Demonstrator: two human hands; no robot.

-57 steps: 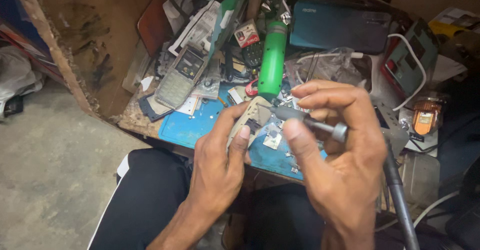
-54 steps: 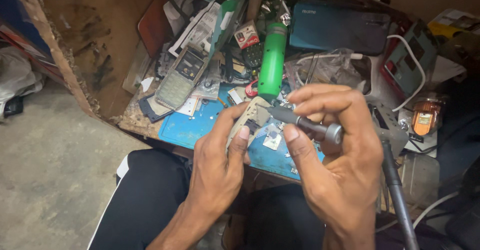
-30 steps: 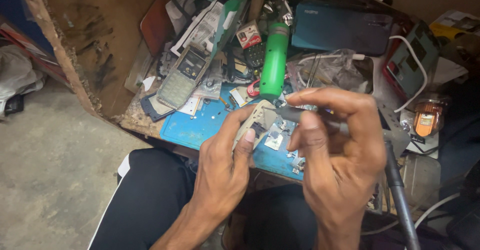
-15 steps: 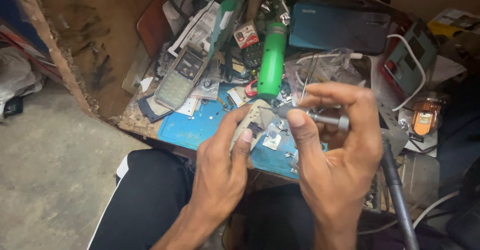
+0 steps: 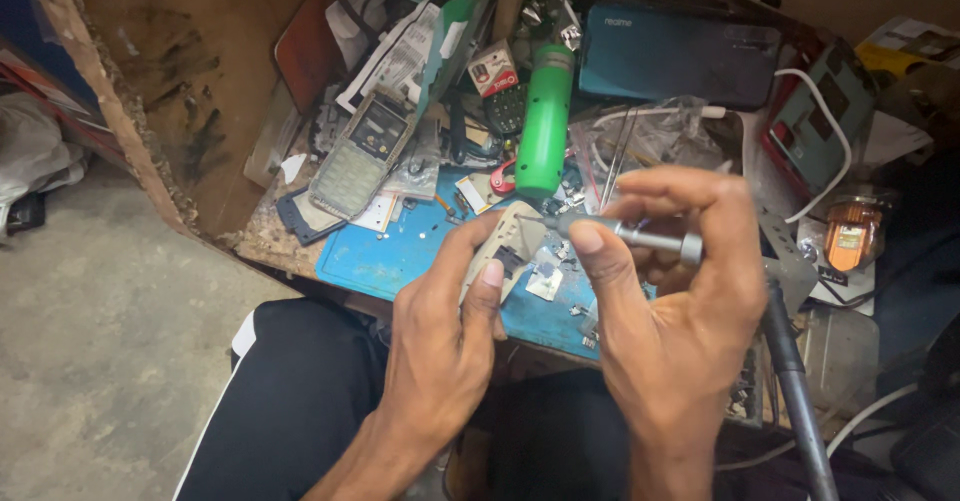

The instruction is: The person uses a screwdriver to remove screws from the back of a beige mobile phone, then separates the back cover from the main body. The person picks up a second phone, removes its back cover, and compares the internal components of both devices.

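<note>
Our left hand [image 5: 440, 336] has its grip closed round a small phone housing [image 5: 512, 246] — our right hand [image 5: 680, 311] pinches a screwdriver [image 5: 625, 233], tip on it. Loose screws lie on the blue mat [image 5: 400, 256] covering the counter [image 5: 265, 241] — no tray holds them.

Two bare forearms in shot, no sleeves, no watch, no rings on either the left hand [image 5: 440, 346] or the right hand [image 5: 680, 331]. Nails are short and plain. Below the blue mat [image 5: 400, 256] on the tabletop, black trousers [image 5: 290, 401] cover the lap, and a white stripe [image 5: 215, 426] runs down the outer seam of one leg.
</note>
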